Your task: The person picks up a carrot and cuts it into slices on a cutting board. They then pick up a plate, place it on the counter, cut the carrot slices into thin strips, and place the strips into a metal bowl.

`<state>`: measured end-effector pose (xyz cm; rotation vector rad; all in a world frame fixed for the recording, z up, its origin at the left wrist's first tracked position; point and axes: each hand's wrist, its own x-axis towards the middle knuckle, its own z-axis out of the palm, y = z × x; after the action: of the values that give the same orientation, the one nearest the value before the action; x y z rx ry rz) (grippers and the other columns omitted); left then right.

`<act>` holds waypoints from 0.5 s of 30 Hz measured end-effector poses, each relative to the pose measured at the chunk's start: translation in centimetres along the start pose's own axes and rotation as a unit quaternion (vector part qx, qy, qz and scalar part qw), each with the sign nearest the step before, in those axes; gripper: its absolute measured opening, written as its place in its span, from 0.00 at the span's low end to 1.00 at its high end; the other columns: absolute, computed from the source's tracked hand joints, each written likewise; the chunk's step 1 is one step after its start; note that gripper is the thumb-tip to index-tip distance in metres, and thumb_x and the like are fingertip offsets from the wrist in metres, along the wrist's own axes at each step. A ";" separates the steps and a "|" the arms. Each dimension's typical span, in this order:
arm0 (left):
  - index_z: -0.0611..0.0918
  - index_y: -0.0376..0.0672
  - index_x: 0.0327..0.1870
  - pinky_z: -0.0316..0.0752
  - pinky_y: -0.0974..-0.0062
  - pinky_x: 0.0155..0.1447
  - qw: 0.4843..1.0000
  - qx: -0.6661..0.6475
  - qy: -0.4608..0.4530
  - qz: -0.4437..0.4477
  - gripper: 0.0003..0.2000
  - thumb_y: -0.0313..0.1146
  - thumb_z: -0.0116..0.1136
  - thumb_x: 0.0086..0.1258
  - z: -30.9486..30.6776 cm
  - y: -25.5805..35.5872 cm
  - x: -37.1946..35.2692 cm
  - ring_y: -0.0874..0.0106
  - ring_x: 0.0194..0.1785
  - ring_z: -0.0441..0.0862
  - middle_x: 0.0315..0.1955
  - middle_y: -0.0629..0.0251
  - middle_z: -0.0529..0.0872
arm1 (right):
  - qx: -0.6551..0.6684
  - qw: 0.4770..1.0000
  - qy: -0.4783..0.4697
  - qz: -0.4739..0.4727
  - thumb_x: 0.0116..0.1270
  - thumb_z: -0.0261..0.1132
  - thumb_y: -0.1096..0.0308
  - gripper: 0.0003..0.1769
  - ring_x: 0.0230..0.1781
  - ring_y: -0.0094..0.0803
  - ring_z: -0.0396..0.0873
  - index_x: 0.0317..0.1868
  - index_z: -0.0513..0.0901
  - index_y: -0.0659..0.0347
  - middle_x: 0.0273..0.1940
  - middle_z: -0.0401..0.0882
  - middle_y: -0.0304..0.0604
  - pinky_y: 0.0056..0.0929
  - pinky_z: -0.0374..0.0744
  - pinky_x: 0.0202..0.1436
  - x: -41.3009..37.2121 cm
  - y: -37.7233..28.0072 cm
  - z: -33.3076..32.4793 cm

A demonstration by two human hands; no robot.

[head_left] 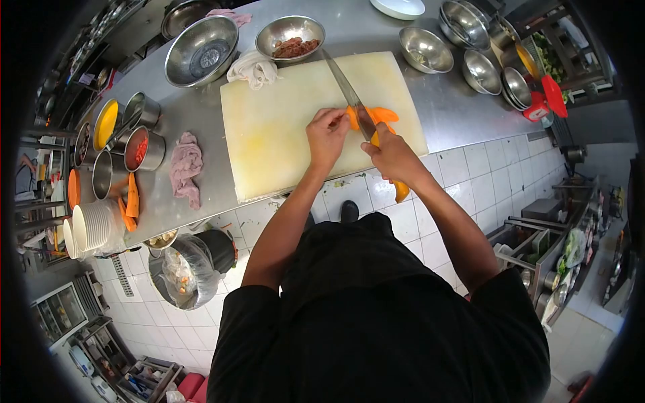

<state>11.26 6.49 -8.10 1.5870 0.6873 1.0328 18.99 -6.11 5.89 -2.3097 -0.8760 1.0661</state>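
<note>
My right hand (393, 156) is wrapped round the yellow-orange handle of a large kitchen knife (344, 86). Its long blade slants up and left across the cutting board (282, 151), with the tip near the board's far edge. Orange carrot pieces (384, 115) lie on the board, mostly to the right of the blade. On the blade's left side my left hand (326, 138) has its fingers curled together, the fingertips pressed on a carrot piece (352, 118). That piece is partly hidden by the fingers and the blade.
Beyond the board stand a bowl of minced meat (296, 33), a large steel bowl (201, 50) and a white cloth (253, 69). Several steel bowls (426, 50) are at right. To the left are a pinkish cloth (186, 168), metal pots (144, 149), carrots (132, 195) and stacked white cups (92, 226).
</note>
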 end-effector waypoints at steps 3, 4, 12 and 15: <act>0.89 0.34 0.43 0.82 0.75 0.43 1.000 -0.002 0.004 0.003 0.07 0.25 0.69 0.66 0.0 -0.1 0.1 0.70 0.34 0.87 0.37 0.59 0.89 | -0.006 1.000 0.017 -0.018 0.75 0.61 0.64 0.24 0.19 0.45 0.83 0.60 0.67 0.75 0.27 0.83 0.58 0.42 0.82 0.25 0.8 0.8 0.7; 0.89 0.34 0.43 0.82 0.75 0.43 1.000 0.003 0.005 0.002 0.07 0.25 0.69 0.66 -0.1 -0.1 0.0 0.70 0.34 0.87 0.37 0.59 0.89 | -0.008 0.999 0.025 -0.027 0.75 0.61 0.64 0.24 0.19 0.45 0.83 0.61 0.67 0.76 0.27 0.83 0.58 0.42 0.82 0.24 1.2 1.3 1.2; 0.88 0.32 0.43 0.81 0.78 0.44 1.000 0.012 -0.007 0.006 0.07 0.26 0.68 0.69 -0.1 0.1 -0.1 0.77 0.36 0.85 0.38 0.62 0.89 | -0.002 1.000 -0.002 -0.001 0.75 0.61 0.63 0.27 0.26 0.50 0.86 0.66 0.66 0.74 0.35 0.84 0.64 0.46 0.82 0.28 1.3 1.0 1.7; 0.88 0.32 0.43 0.81 0.78 0.44 1.000 0.018 -0.011 0.000 0.07 0.26 0.69 0.68 -0.3 -0.1 -0.3 0.76 0.36 0.85 0.37 0.62 0.89 | -0.026 0.999 0.031 -0.027 0.76 0.61 0.61 0.26 0.38 0.58 0.86 0.63 0.68 0.73 0.41 0.84 0.68 0.51 0.82 0.41 1.2 1.7 1.4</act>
<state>10.84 6.39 -8.25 1.6273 0.6952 1.0067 19.13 -6.27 3.40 -2.3345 -0.9451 0.9547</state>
